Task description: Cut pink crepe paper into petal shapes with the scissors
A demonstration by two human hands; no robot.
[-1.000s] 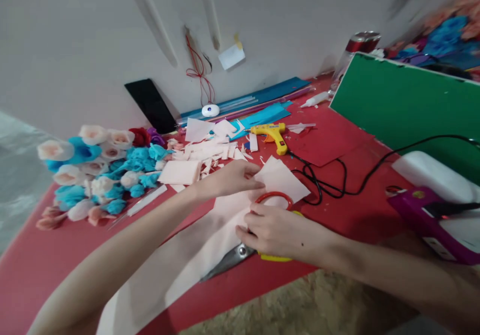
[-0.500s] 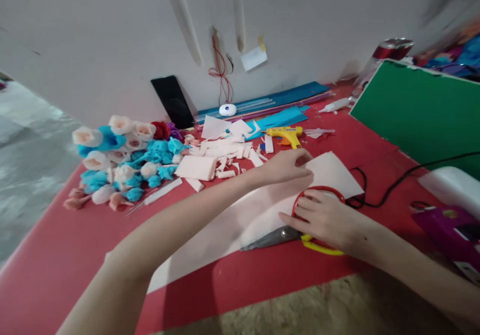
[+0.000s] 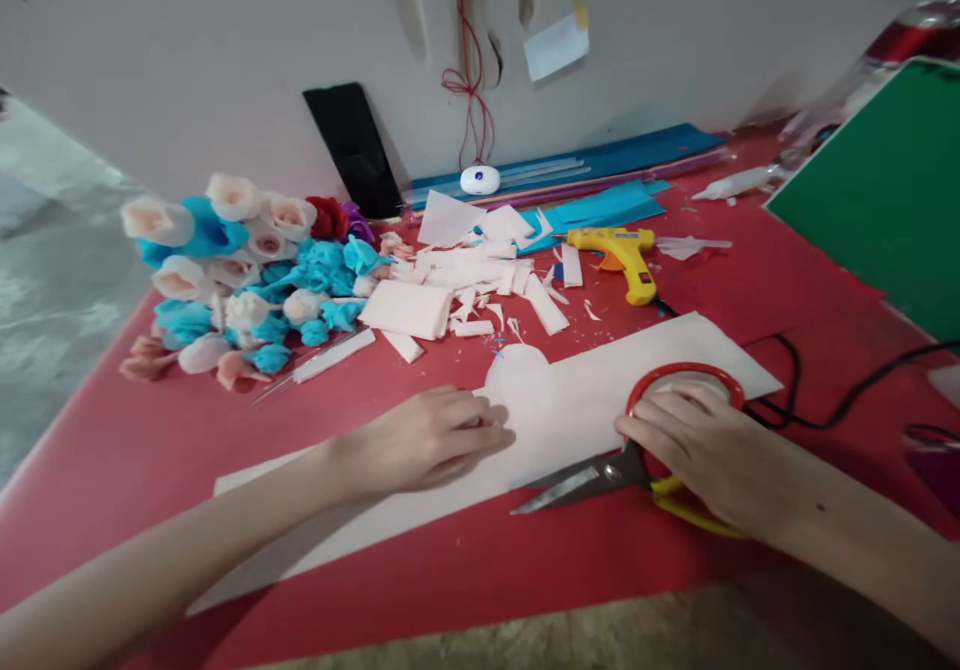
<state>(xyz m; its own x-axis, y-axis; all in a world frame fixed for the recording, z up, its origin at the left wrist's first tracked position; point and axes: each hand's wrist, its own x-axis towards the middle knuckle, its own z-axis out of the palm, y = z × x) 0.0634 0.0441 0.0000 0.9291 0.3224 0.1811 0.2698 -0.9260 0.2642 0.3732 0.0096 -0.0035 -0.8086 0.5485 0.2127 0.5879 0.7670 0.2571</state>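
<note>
A long pale pink paper strip (image 3: 585, 400) lies flat across the red table (image 3: 112, 450). My left hand (image 3: 431, 440) rests on top of the strip near its middle, fingers lying together and pointing right. My right hand (image 3: 705, 450) covers the handles of the scissors (image 3: 581, 485), a red loop and a yellow loop, which lie on the strip's right part. The steel blades point left and are slightly apart, lying along the strip's near edge.
A heap of blue, white and pink paper flowers (image 3: 240, 280) sits at the left. Pink scraps (image 3: 465, 290) and a yellow glue gun (image 3: 622, 255) lie behind the strip. A green board (image 3: 885, 200) stands at right, with a black cable (image 3: 825, 400) beside it.
My left hand has slid left along the strip, from next to the scissors' handles to its middle. The strip now lies stretched out flat. My right hand stays on the scissors.
</note>
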